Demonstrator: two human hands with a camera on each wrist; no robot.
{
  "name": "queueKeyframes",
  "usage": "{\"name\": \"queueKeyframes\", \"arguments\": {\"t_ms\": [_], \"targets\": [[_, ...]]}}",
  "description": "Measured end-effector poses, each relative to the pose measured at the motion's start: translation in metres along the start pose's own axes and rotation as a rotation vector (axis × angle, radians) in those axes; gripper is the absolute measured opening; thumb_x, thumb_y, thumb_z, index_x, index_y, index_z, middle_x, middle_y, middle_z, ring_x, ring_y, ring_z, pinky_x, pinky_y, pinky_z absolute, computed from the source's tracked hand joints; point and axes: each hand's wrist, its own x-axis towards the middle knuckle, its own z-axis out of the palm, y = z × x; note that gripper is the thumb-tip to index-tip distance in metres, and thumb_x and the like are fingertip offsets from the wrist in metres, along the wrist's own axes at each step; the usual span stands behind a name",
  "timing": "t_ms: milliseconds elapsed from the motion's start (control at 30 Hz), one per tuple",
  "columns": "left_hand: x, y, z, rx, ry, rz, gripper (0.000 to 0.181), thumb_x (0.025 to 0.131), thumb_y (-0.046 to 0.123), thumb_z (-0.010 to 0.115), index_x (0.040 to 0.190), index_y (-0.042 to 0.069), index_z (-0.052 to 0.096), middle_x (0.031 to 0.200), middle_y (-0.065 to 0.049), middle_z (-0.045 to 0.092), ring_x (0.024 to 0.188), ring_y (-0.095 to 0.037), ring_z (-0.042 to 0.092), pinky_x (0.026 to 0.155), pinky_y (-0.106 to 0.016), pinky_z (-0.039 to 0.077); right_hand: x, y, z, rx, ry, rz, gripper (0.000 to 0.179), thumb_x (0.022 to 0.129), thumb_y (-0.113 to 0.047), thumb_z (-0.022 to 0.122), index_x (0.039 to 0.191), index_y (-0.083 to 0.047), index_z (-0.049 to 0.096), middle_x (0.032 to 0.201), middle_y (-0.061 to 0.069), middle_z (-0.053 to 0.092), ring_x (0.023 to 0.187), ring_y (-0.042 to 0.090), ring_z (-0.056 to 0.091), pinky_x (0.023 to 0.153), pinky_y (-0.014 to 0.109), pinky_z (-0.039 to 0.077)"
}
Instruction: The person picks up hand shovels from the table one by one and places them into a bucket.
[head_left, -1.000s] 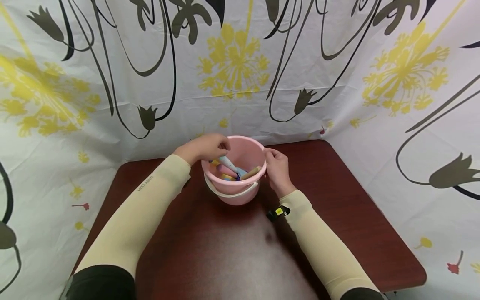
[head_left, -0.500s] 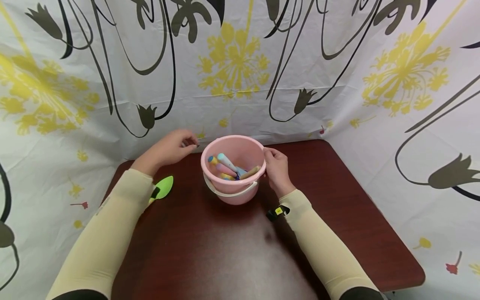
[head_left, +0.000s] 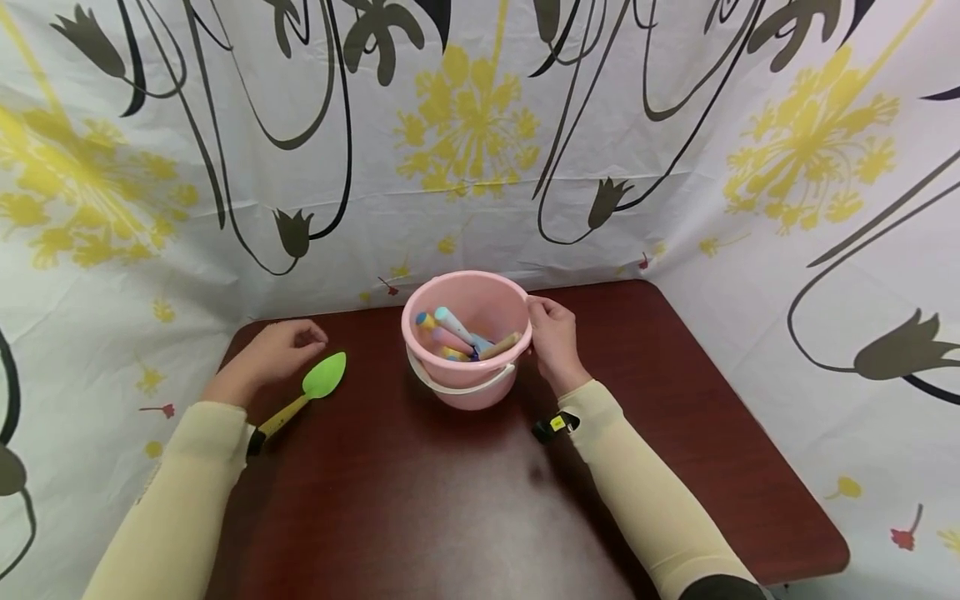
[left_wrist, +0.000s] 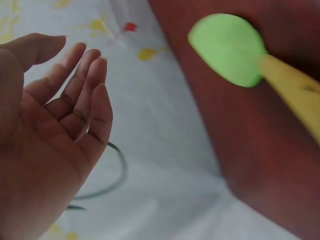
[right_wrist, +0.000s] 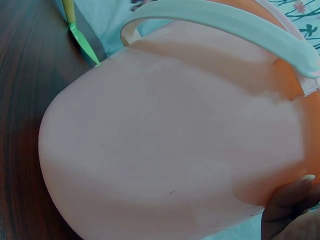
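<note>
A pink bucket with a white handle stands at the back middle of the table. Thumb and fingers of my right hand pinch its right rim; the right wrist view shows them at the rim's edge. Inside lie several tools with light blue, pink and tan handles, their lower ends hidden. My left hand hovers at the table's back left, holding nothing, fingers loosely bent in the left wrist view. Beside it, a small trowel with green blade and yellow handle lies on the table.
The dark red table has rounded corners. A white cloth printed with flowers hangs closely behind it and along both sides. A black wrist strap with a yellow mark sits at my right wrist.
My left hand has moved from over the bucket, off a light blue handle, leftward and down beside the trowel, uncovering it. The right hand has stayed on the rim.
</note>
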Motion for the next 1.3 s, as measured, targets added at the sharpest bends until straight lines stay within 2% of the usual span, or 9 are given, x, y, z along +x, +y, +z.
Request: {"name": "queueKeyframes", "arguments": {"t_ms": [200,300,467,733,967,1167,1300], "targets": [[-0.024,-0.039,0.016,-0.017,0.021,-0.056,0.025,0.114,0.023,0.062,0.126,0.003,0.072,0.125,-0.021,0.073,0.12,-0.044,0.066,0.099,-0.065,0.053,0.001,0.002,0.0,-0.003,-0.003,-0.004,0.037,0.113,-0.031,0.066,0.126,0.002,0.077,0.093,0.028,0.07,0.047,0.01,0.057,0.043,0.023,0.047],[-0.034,-0.052,0.021,-0.012,0.026,-0.096,0.027,0.113,0.024,0.063,0.125,0.001,0.071,0.124,-0.023,0.072,0.118,-0.045,0.066,0.096,-0.065,0.053,0.001,0.002,0.0,-0.009,-0.001,-0.003,0.038,0.113,-0.032,0.066,0.127,0.001,0.077,0.092,0.025,0.07,0.048,0.009,0.058,0.044,0.023,0.047],[-0.049,-0.067,0.029,-0.003,0.003,-0.156,0.028,0.113,0.024,0.064,0.125,0.0,0.07,0.119,-0.023,0.072,0.104,-0.038,0.069,0.087,-0.059,0.056,0.002,0.002,0.001,-0.004,-0.004,-0.002,0.038,0.113,-0.033,0.066,0.127,0.001,0.077,0.089,0.021,0.07,0.048,0.009,0.058,0.044,0.023,0.047],[-0.06,-0.081,0.046,-0.046,0.007,-0.207,0.032,0.113,0.025,0.064,0.128,-0.003,0.067,0.117,-0.023,0.072,0.102,-0.036,0.069,0.086,-0.058,0.056,0.003,0.003,0.001,-0.003,0.004,-0.006,0.036,0.113,-0.032,0.066,0.126,0.0,0.078,0.087,0.018,0.069,0.048,0.01,0.058,0.043,0.023,0.046],[-0.06,-0.091,0.061,-0.07,0.028,-0.225,0.033,0.11,0.025,0.07,0.125,-0.004,0.068,0.111,-0.019,0.072,0.091,-0.028,0.067,0.076,-0.045,0.055,0.003,0.004,0.001,0.011,0.003,-0.015,0.035,0.113,-0.03,0.066,0.125,0.001,0.078,0.083,0.013,0.069,0.048,0.01,0.057,0.043,0.023,0.046],[-0.061,-0.093,0.069,-0.099,0.024,-0.241,0.035,0.108,0.026,0.072,0.125,-0.005,0.067,0.11,-0.018,0.073,0.087,-0.024,0.065,0.071,-0.039,0.053,0.001,0.003,0.001,0.011,0.009,-0.016,0.034,0.112,-0.029,0.066,0.123,0.001,0.078,0.084,0.015,0.069,0.047,0.01,0.057,0.042,0.023,0.045],[-0.063,-0.09,0.072,-0.095,0.025,-0.259,0.04,0.108,0.03,0.072,0.126,-0.005,0.066,0.112,-0.02,0.073,0.091,-0.028,0.067,0.075,-0.044,0.056,0.001,0.002,0.001,0.016,0.007,-0.016,0.034,0.112,-0.028,0.066,0.124,0.001,0.078,0.086,0.019,0.069,0.047,0.01,0.057,0.042,0.022,0.045]]}}
